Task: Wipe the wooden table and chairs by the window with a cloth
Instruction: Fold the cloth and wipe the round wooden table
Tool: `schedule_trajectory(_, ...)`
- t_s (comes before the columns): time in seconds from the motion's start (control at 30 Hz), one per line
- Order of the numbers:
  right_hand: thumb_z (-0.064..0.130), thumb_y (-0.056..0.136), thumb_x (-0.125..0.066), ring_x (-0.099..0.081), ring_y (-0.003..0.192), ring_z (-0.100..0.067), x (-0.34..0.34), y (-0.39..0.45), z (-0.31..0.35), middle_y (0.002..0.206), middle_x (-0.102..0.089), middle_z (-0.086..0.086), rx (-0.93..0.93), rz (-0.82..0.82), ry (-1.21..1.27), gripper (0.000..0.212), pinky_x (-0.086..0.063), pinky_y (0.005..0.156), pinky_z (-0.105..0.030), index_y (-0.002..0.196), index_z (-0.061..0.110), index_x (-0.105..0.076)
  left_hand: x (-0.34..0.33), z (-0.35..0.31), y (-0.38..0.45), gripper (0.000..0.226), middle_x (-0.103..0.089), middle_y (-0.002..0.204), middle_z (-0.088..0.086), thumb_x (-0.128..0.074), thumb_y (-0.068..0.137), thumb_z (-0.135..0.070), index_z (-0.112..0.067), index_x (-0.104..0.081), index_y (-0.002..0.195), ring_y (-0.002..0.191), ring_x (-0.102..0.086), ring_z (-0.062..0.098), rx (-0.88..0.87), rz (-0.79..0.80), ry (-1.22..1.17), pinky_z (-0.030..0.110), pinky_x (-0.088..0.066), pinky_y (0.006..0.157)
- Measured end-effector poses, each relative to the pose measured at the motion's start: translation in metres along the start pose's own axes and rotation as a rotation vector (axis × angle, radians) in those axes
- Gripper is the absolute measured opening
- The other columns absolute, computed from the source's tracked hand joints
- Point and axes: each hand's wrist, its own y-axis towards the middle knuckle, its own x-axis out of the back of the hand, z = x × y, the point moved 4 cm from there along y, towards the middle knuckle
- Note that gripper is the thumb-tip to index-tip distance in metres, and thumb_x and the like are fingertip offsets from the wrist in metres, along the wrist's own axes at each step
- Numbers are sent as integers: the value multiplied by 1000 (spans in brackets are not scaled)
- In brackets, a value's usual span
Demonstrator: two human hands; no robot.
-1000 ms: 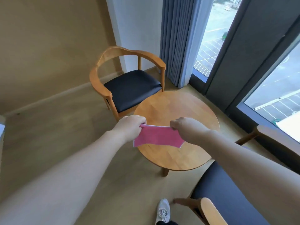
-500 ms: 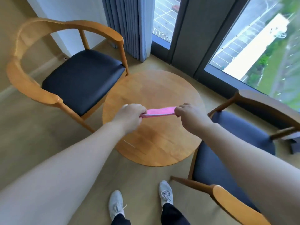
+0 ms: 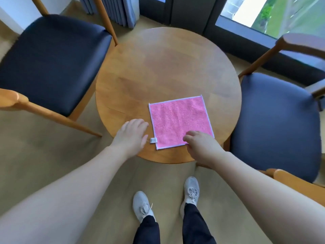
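A pink square cloth with a pale border lies spread flat on the near right part of the round wooden table. My left hand hovers just left of the cloth's near left corner, fingers loosely bent, holding nothing. My right hand rests with loosely curled fingers on the cloth's near edge and hides part of it. One wooden chair with a dark seat stands left of the table, and another stands on its right.
A window with a dark frame runs behind the table, and a grey curtain hangs at the back left. My feet in grey shoes stand on the beige floor right at the table's near edge.
The cloth, held stretched between both hands above the table, now lies flat on it. My left hand has let go. The view has tilted down and closer.
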Motion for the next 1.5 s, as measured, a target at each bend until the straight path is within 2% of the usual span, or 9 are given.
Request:
schedule_trajectory(0.07,23,97,-43,-47,120,-30,-2,21,-5,133,-51,-11,1,-31,27,29,-43,92,-39,122,12,-56,-9,6,12,49,-37,147,8,-51,95,-29,-10,-41,139,138,-29,24,34,-42,-6,37,-17,114)
schedule_trajectory(0.17,39,100,-38,-15,145,-32,-11,59,-12,159,-17,-13,-58,-45,43,52,-20,115,-45,147,17,-32,-25,10,29,56,-22,157,8,-44,98,-33,-11,-30,147,145,-14,23,55,-67,-49,36,-6,118)
schedule_trajectory(0.23,52,99,-28,4,147,-33,-23,83,-14,161,3,-13,-106,-44,3,64,-4,118,-47,153,22,-11,-37,11,34,58,-13,159,7,-40,99,-35,-12,-23,150,147,-7,20,58,-71,-43,34,1,118)
schedule_trajectory(0.33,63,94,-18,17,145,-33,-43,108,-15,159,15,-12,-163,-54,-14,73,8,117,-51,153,25,4,-50,16,32,59,-8,160,7,-36,99,-35,-12,-19,151,147,-2,18,81,-95,-37,32,4,117)
schedule_trajectory(0.5,67,90,-10,16,146,-31,-71,91,-2,160,12,-8,-136,-161,-16,76,11,117,-50,153,26,3,-61,25,29,61,-7,160,7,-37,99,-36,-11,-17,151,147,-2,18,106,-118,-56,33,3,119)
schedule_trajectory(0.77,64,91,-20,10,146,-26,-96,36,7,157,7,-4,-75,-155,-36,74,8,117,-49,153,25,-10,-75,8,37,61,-4,160,7,-33,100,-39,-11,-16,151,147,3,16,52,-115,-38,31,11,117)
schedule_trajectory(0.93,65,91,-20,7,146,-23,-90,29,-27,160,-3,-3,-84,-150,-50,73,4,118,-49,152,30,-4,-73,2,61,61,-6,160,8,-28,99,-43,-11,-19,151,147,-1,17,15,-133,1,33,7,118)
schedule_trajectory(1.3,67,89,-6,17,145,-18,-59,59,-142,155,20,5,-321,-210,-37,69,13,118,-43,147,35,14,-58,-6,131,62,-13,160,5,-26,91,-41,-18,-26,150,147,-8,17,90,-239,32,32,3,117)
schedule_trajectory(1.5,68,88,-6,10,148,-24,-38,85,-186,161,8,-1,-451,-253,-5,73,7,119,-46,152,34,4,-54,1,145,57,-9,160,3,-34,96,-36,-22,-22,151,147,-3,16,171,-249,31,36,2,119)
